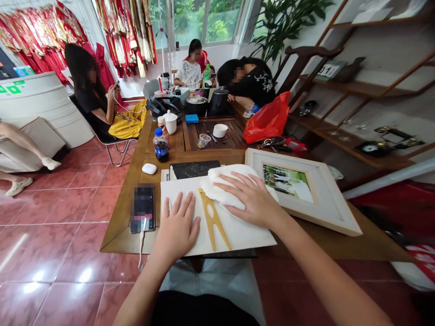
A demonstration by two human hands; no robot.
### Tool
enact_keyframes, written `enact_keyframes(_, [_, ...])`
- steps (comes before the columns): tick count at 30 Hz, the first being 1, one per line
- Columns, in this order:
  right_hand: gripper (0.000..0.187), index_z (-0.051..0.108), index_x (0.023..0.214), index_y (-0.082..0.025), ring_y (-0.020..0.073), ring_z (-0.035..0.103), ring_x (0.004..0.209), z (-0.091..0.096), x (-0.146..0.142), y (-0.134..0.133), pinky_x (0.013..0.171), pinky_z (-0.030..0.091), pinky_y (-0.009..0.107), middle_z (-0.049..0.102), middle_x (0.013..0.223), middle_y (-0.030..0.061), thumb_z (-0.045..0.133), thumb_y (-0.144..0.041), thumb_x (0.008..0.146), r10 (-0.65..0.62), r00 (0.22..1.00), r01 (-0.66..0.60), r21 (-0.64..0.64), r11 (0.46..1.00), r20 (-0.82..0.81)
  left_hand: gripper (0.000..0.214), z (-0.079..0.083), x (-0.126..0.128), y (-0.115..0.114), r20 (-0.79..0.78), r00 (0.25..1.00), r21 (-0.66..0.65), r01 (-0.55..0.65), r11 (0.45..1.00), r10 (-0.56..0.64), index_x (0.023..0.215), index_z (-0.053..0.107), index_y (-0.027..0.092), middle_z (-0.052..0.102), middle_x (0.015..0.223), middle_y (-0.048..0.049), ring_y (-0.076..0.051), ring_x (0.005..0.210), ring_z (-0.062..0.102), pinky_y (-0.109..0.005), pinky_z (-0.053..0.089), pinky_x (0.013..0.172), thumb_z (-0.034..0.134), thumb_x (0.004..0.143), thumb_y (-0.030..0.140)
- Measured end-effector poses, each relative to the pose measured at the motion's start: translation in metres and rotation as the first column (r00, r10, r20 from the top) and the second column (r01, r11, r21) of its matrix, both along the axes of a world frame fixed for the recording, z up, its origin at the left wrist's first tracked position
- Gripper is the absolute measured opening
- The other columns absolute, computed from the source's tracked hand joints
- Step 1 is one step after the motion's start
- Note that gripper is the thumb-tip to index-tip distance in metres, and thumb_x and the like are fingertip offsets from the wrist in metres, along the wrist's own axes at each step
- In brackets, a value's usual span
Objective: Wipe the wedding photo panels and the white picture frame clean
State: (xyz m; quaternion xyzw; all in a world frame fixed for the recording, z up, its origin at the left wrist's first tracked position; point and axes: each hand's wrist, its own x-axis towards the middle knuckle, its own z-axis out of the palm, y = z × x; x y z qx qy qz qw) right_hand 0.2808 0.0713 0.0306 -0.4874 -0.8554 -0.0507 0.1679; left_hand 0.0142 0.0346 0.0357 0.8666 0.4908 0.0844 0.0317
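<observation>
My left hand (179,224) lies flat on a white board (197,242) at the table's near edge, fingers spread and holding nothing. My right hand (249,197) rests with fingers stretched out on top of a crumpled white cloth (220,190), which covers the board's far right part. Between both hands lies a flat yellow tool (210,217) with two long legs, pointing towards me; its exact kind is unclear. Beside the board on the right, a white picture frame (329,213) with a wedding photo (287,181) is tilted. A black flat piece (197,170) shows behind the board.
A phone (142,208) with a charging cable, a white earbud case (149,169) and a cola bottle (161,146) stand left on the wooden table (117,231). Farther back are a white cup (220,130), a red bag (268,120) and several seated people. Shelves rise at right.
</observation>
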Motion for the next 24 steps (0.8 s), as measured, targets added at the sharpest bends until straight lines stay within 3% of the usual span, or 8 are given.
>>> enact_keyframes(3, [0.054, 0.051, 0.149, -0.033, 0.0348, 0.040, 0.145, 0.002, -0.005, 0.012, 0.112, 0.027, 0.061, 0.048, 0.158, 0.0054, 0.048, -0.050, 0.098, -0.011, 1.000, 0.011, 0.004, 1.000, -0.011, 0.055, 0.000, 0.001, -0.001, 0.009, 1.000, 0.016, -0.020, 1.000, 0.020, 0.158, 0.035, 0.017, 0.036, 0.166, -0.0079, -0.030, 0.156, 0.029, -0.064, 0.025, 0.125, 0.029, 0.107, 0.039])
enact_keyframes(6, [0.053, 0.051, 0.149, -0.033, 0.0346, 0.040, 0.145, 0.001, -0.005, 0.007, 0.113, 0.026, 0.061, 0.049, 0.157, 0.0057, 0.049, -0.047, 0.097, 0.005, 1.000, -0.005, 0.018, 1.000, -0.010, 0.055, -0.001, 0.001, -0.001, 0.011, 0.999, 0.028, -0.033, 0.999, 0.032, 0.157, 0.036, 0.017, 0.036, 0.165, -0.0069, -0.029, 0.155, 0.030, -0.062, 0.025, 0.126, 0.027, 0.108, 0.039])
enact_keyframes(18, [0.078, 0.038, 0.158, -0.036, 0.0380, 0.041, 0.143, -0.003, 0.010, -0.072, 0.117, 0.019, 0.062, 0.045, 0.160, 0.0045, 0.058, -0.039, 0.082, 0.149, 0.988, -0.150, 0.028, 0.988, 0.052, 0.054, -0.003, 0.002, -0.002, 0.030, 0.999, 0.061, -0.036, 0.998, 0.034, 0.158, 0.035, 0.019, 0.039, 0.164, -0.0063, -0.028, 0.155, 0.032, -0.060, 0.025, 0.126, 0.029, 0.107, 0.038])
enact_keyframes(24, [0.069, 0.042, 0.156, -0.036, 0.0371, 0.041, 0.144, -0.003, 0.010, -0.058, 0.115, 0.023, 0.061, 0.047, 0.159, 0.0044, 0.055, -0.043, 0.088, 0.112, 0.992, -0.114, 0.028, 0.993, 0.061, 0.056, 0.000, 0.000, 0.000, 0.038, 0.999, -0.009, -0.008, 1.000, 0.008, 0.158, 0.034, 0.016, 0.035, 0.166, -0.0063, -0.030, 0.156, 0.029, -0.064, 0.023, 0.126, 0.029, 0.107, 0.039])
